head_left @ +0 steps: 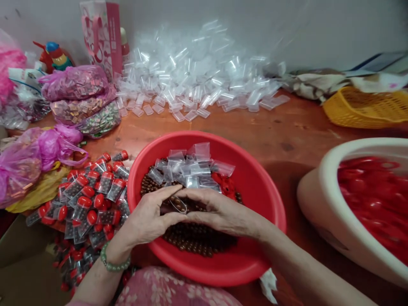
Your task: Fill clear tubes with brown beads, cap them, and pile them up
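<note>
Over a red basin my hands meet, fingertips nearly touching. My left hand, with a green bead bracelet on its wrist, is closed around a clear plastic case whose oval mouth shows between the hands. My right hand comes from the other side, fingers and thumb curved in at that mouth. Brown beads lie in the basin beneath, and some show at the case's mouth. Behind my fingers rest several empty clear cases and some red pieces. My palms hide part of the beads.
Left of the basin is a heap of red-capped cases with dark contents. Purple bags stand behind it. Clear cases pile against the wall. At right are a white tub of red parts and a yellow basket.
</note>
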The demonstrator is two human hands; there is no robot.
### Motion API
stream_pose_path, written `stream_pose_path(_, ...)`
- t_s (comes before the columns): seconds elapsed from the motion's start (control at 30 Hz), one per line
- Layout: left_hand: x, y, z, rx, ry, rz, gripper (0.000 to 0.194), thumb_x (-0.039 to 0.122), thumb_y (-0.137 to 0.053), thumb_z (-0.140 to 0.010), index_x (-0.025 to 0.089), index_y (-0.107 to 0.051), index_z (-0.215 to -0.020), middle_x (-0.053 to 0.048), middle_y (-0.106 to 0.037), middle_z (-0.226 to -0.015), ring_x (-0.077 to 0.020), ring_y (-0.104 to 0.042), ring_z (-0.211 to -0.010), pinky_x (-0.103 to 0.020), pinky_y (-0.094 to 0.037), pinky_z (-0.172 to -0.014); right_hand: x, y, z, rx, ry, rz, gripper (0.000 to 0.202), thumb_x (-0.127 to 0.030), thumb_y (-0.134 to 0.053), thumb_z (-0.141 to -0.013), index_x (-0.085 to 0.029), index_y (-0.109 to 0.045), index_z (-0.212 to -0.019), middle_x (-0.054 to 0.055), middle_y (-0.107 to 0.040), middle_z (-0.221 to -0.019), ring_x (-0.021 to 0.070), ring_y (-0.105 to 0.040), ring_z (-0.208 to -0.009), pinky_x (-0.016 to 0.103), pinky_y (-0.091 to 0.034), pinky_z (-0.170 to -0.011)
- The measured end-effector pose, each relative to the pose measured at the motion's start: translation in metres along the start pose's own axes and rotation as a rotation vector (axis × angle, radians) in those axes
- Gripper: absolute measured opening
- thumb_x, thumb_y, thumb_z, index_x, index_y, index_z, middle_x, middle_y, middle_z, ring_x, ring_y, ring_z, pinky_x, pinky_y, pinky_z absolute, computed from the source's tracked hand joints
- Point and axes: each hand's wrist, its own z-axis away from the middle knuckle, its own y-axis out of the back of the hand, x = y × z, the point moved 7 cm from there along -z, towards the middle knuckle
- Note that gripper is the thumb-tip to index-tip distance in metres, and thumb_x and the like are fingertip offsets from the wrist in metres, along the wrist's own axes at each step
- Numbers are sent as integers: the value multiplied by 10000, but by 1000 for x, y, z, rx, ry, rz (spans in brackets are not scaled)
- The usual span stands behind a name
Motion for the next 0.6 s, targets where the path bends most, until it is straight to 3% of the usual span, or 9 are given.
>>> stream_pose_path(0.13, -2, -5, -1, 81, 75, 90, 416, 217, -697, -780, 160, -644, -1189, -68, -707, -1135, -205, -668, -1026, -333, -516, -946, -5, 0, 6, 36, -5, 16, 255, -245, -520, -909, -196, -658, -1117, 37, -706, -1047, 159, -633, -965, 292, -469, -895)
stream_pose_path(0.3, 13, 2, 8, 269, -51, -38, 196, 195, -719, -750, 163, -734, -943, -63, -753, -954, -194, -700, -881, -312, -547, -870, -9, -2, 20, 123, -8, 133, 245, -240, -486, -930, -219, -664, -1098, 35, -714, -1017, 148, -648, -906, 265, -484, -828)
stream_pose_path(0.4, 19, 5, 11, 300, -103, -94, 153, 172, -686, -778, 161, -706, -930, -73, -740, -1004, -189, -692, -929, -312, -542, -882, 9, 6, 36, 195, -148, 416, 268, -246, -485, -929, -206, -609, -1163, 70, -690, -1073, 185, -639, -959, 309, -483, -849)
stream_pose_path(0.53, 25, -3, 10, 161, -139, -73, 137, 192, -638, -831, 164, -657, -964, -84, -711, -1092, -181, -678, -980, -303, -536, -878, 45, 30, 58, 284, -466, 1023, 163, -239, -507, -901, -123, -615, -939, 138, -661, -898, 259, -629, -847, 354, -473, -742)
stream_pose_path(0.6, 26, -3, 9, 154, -130, -66, 133, 194, -643, -829, 162, -655, -957, -79, -721, -1050, -176, -681, -955, -292, -532, -862, 57, 38, 63, 278, -565, 1187, 156, -252, -525, -894, -110, -586, -912, 141, -642, -849, 263, -621, -805, 339, -451, -696)
